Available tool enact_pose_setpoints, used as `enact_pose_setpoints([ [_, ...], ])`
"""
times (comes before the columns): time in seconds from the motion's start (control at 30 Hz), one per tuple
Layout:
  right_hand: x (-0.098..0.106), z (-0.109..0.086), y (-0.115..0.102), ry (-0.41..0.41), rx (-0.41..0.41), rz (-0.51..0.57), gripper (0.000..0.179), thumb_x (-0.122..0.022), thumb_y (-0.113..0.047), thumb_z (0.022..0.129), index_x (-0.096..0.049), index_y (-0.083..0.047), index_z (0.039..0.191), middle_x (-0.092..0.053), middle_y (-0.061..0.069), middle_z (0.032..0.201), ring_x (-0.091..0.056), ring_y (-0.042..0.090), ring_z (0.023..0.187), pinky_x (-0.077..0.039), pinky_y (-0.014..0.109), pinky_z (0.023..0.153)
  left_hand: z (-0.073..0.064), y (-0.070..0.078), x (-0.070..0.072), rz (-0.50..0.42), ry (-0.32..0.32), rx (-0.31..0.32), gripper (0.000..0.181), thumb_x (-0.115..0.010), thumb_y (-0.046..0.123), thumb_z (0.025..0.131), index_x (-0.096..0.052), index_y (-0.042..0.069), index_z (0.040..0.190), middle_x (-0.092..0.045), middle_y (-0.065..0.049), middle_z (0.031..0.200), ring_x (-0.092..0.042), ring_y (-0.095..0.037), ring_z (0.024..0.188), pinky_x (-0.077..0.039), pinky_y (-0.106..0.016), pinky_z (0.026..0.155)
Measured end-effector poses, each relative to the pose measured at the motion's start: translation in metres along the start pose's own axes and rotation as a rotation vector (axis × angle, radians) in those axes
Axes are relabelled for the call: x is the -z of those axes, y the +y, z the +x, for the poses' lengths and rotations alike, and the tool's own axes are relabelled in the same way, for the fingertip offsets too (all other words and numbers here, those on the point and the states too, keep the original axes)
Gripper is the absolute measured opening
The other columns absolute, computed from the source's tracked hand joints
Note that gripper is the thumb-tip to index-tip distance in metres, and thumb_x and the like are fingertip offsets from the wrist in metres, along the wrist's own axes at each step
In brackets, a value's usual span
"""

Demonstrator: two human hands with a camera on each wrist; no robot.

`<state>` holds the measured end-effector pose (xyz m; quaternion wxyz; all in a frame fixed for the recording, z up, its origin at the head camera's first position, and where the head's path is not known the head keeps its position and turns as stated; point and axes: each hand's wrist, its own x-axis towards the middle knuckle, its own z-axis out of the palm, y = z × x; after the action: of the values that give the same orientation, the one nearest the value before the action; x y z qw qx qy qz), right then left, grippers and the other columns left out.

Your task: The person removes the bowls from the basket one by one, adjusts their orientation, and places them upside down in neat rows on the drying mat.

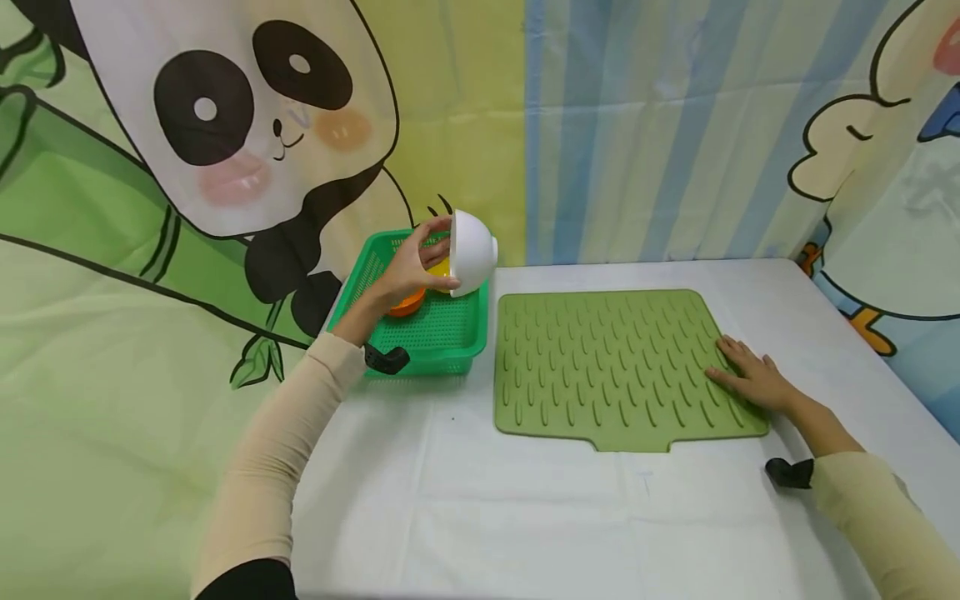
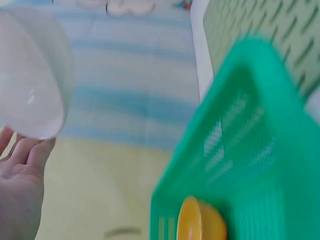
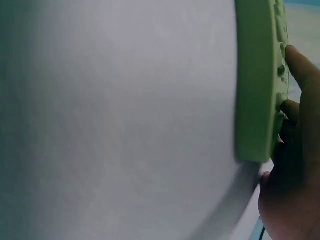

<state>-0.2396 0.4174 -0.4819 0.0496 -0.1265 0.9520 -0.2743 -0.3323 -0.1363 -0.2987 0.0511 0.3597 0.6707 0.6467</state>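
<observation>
A white bowl point(image 1: 473, 253), tipped on its side with its opening to the left, is held at the rim by my left hand point(image 1: 408, 268) above the green basket point(image 1: 471, 350). The left wrist view shows the same bowl point(image 2: 35, 70) against the fingers. Inside the basket are an orange bowl point(image 1: 406, 305) and a yellow piece point(image 1: 441, 268), partly hidden behind the left hand. My right hand point(image 1: 753, 379) rests with spread fingers on the right edge of the green ridged drying mat point(image 1: 600, 367). In the right wrist view, its fingertips touch the mat's ridged face point(image 3: 281, 70).
A white cloth covers the table point(image 1: 540, 517). The mat lies just right of the basket. Behind the table hangs a printed curtain point(image 1: 630, 125) with a panda, stripes and other cartoon figures.
</observation>
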Motion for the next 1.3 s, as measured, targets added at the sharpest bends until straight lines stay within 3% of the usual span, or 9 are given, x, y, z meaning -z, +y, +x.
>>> enact_pose_setpoints([
  [0.07,0.007,0.002,-0.006,-0.053,-0.041,0.042,0.078,-0.045,-0.039,0.096,-0.007,0.009,0.143,0.0,0.033,0.146,0.004,0.05,0.132,0.006,0.069,0.096,-0.002,0.001,-0.016,-0.05,0.004,-0.054,0.109,-0.088,0.027,0.057,-0.024,-0.003,0.14,-0.028,-0.018,0.141,-0.033,-0.03,0.131,-0.029,-0.041,0.105],
  [0.17,0.019,0.004,-0.017,-0.104,-0.1,0.041,0.076,-0.041,-0.043,0.097,-0.01,0.011,0.142,-0.006,0.038,0.143,-0.008,0.056,0.127,-0.009,0.07,0.096,-0.005,0.001,-0.039,-0.095,-0.006,-0.119,0.111,-0.088,0.031,0.056,-0.021,-0.001,0.139,-0.027,-0.016,0.14,-0.033,-0.031,0.131,-0.031,-0.041,0.104],
  [0.33,0.037,0.01,-0.044,-0.053,-0.14,-0.05,0.07,-0.034,-0.043,0.099,-0.029,0.018,0.134,-0.03,0.044,0.129,-0.032,0.059,0.113,-0.033,0.067,0.086,-0.011,0.001,-0.071,-0.152,-0.065,-0.184,0.114,-0.088,0.033,0.057,-0.016,0.001,0.139,-0.023,-0.012,0.14,-0.035,-0.03,0.128,-0.031,-0.042,0.104],
  [0.63,0.032,0.014,-0.088,0.002,-0.175,0.026,0.071,-0.035,-0.047,0.098,-0.039,0.015,0.131,-0.038,0.038,0.128,-0.038,0.054,0.114,-0.037,0.062,0.087,-0.023,-0.008,-0.111,-0.216,-0.204,-0.238,0.113,-0.087,0.032,0.06,-0.013,0.001,0.139,-0.017,-0.014,0.142,-0.03,-0.027,0.128,-0.026,-0.044,0.106],
  [0.9,0.023,0.013,-0.103,0.01,-0.209,0.093,0.073,-0.033,-0.051,0.097,-0.04,0.012,0.132,-0.046,0.034,0.125,-0.042,0.05,0.113,-0.037,0.061,0.088,-0.023,-0.008,-0.127,-0.224,-0.23,-0.244,0.115,-0.087,0.034,0.059,-0.012,0.0,0.139,-0.018,-0.014,0.143,-0.03,-0.029,0.128,-0.026,-0.047,0.106],
  [0.97,0.019,0.014,-0.112,0.001,-0.198,0.207,0.073,-0.033,-0.051,0.096,-0.039,0.011,0.134,-0.047,0.032,0.126,-0.043,0.047,0.115,-0.036,0.059,0.092,-0.021,-0.006,-0.13,-0.222,-0.233,-0.258,0.115,-0.087,0.035,0.059,-0.011,0.0,0.139,-0.018,-0.014,0.143,-0.029,-0.03,0.129,-0.026,-0.047,0.106],
  [1.07,0.007,0.017,-0.137,-0.048,-0.136,0.475,0.069,-0.033,-0.049,0.098,-0.035,0.008,0.137,-0.043,0.03,0.131,-0.043,0.044,0.119,-0.033,0.055,0.098,-0.018,-0.003,-0.136,-0.228,-0.241,-0.283,0.115,-0.087,0.034,0.059,-0.011,0.0,0.138,-0.018,-0.013,0.143,-0.029,-0.029,0.129,-0.026,-0.047,0.106],
  [1.17,-0.007,0.018,-0.173,-0.165,-0.063,0.827,0.067,-0.029,-0.045,0.1,-0.027,0.008,0.14,-0.036,0.03,0.137,-0.041,0.041,0.122,-0.032,0.05,0.101,-0.014,-0.001,-0.142,-0.242,-0.252,-0.298,0.114,-0.087,0.034,0.06,-0.011,0.0,0.138,-0.018,-0.013,0.141,-0.03,-0.03,0.128,-0.027,-0.048,0.105],
  [1.3,-0.022,0.011,-0.223,-0.36,-0.04,1.325,0.072,-0.025,-0.05,0.098,-0.014,0.005,0.144,-0.039,0.025,0.136,-0.043,0.036,0.122,-0.031,0.045,0.103,-0.011,0.003,-0.149,-0.245,-0.264,-0.303,0.114,-0.086,0.035,0.06,-0.01,-0.001,0.137,-0.018,-0.013,0.141,-0.029,-0.03,0.128,-0.027,-0.048,0.105],
])
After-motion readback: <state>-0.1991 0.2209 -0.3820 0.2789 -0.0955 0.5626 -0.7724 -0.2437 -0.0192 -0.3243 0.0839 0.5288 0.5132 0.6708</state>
